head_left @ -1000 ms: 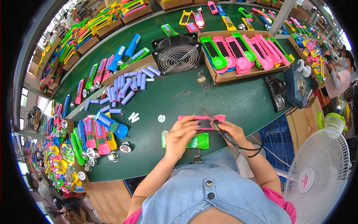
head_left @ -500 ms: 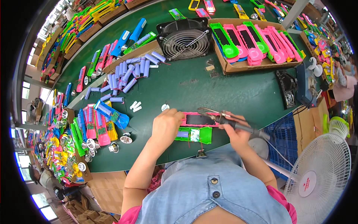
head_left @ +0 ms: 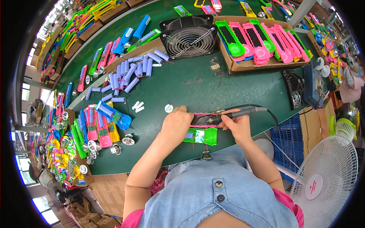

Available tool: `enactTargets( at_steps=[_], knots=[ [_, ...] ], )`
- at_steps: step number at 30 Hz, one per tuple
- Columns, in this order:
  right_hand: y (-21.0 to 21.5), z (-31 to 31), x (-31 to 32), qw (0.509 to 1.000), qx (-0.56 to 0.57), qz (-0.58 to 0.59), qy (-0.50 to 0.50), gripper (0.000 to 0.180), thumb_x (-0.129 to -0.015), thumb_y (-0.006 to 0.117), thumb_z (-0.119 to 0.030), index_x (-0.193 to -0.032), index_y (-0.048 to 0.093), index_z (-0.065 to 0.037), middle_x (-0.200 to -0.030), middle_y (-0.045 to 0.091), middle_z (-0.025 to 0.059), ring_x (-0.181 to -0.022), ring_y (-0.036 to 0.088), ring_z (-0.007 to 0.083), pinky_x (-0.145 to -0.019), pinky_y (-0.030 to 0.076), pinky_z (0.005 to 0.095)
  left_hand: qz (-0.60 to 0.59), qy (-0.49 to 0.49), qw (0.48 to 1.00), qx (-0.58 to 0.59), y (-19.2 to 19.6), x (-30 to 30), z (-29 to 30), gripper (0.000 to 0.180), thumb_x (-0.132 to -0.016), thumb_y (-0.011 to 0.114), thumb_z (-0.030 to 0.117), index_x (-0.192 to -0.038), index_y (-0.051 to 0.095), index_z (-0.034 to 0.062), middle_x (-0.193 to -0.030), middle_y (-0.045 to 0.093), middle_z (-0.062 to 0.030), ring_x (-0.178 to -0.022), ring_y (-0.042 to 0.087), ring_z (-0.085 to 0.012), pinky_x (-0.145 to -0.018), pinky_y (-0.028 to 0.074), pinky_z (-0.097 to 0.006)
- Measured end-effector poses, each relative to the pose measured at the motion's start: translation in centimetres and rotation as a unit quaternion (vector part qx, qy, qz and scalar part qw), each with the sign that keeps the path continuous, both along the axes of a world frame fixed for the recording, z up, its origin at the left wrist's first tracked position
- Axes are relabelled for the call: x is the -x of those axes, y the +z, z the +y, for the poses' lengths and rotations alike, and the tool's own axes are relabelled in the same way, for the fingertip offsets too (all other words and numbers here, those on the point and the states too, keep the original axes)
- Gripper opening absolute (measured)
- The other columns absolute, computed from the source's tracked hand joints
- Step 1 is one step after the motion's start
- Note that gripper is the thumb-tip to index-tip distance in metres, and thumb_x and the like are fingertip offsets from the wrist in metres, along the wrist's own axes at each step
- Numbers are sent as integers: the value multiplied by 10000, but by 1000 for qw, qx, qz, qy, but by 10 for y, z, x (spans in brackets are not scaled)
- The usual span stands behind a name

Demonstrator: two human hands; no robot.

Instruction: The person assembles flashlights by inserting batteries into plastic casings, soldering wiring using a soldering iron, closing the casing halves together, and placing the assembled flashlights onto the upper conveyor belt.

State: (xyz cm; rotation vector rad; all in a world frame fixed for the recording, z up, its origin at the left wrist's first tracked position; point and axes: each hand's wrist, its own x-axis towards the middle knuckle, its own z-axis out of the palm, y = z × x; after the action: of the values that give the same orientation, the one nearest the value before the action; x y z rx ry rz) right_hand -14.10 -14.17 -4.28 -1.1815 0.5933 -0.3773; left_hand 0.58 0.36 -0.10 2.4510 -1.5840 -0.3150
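Observation:
My left hand (head_left: 177,122) is closed around the left end of a pink plastic casing (head_left: 208,126), which has a dark panel set in it; its fingertips are partly hidden. In my right hand (head_left: 238,124) is a soldering iron (head_left: 244,112), gripped by its handle. The iron's thin tip points left over the pink casing, towards my left fingers. Just below the pink casing lies a green casing (head_left: 211,136), with a purple battery cell, a small shiny board and thin red wires. A reflector cup (head_left: 205,155) sits at the table's near edge.
Purple battery cells (head_left: 131,72) lie in a heap behind left. Coloured casings (head_left: 102,127) and reflector cups (head_left: 128,140) are at left. A square fan (head_left: 190,38) and a box of casings (head_left: 243,68) stand at the back. A white fan (head_left: 323,182) is at right.
The soldering iron has swung from pointing down to the right to lying nearly level, its tip further left. My left hand has shifted slightly right and up with the pink casing.

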Motion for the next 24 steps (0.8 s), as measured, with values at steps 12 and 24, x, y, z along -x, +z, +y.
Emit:
enactTargets(
  at_steps=[12,24],
  knots=[
    [-5,-1,2,999,39,-3,19,130,-824,587,-40,-925,567,41,-753,624,90,-625,618,119,-473,450,205,-42,-8,998,-53,1,0,-5,67,-644,573,-6,-689,621,5,-801,554,-134,-784,590,-245,-621,524,-323],
    [5,7,25,962,185,-155,-126,171,-815,558,31,-981,525,53,-844,616,129,-682,636,175,-590,524,252,-94,-5,991,-99,0,3,-11,79,-629,605,15,-698,641,28,-794,582,-112,-770,607,-216,-597,531,-292]
  ],
)
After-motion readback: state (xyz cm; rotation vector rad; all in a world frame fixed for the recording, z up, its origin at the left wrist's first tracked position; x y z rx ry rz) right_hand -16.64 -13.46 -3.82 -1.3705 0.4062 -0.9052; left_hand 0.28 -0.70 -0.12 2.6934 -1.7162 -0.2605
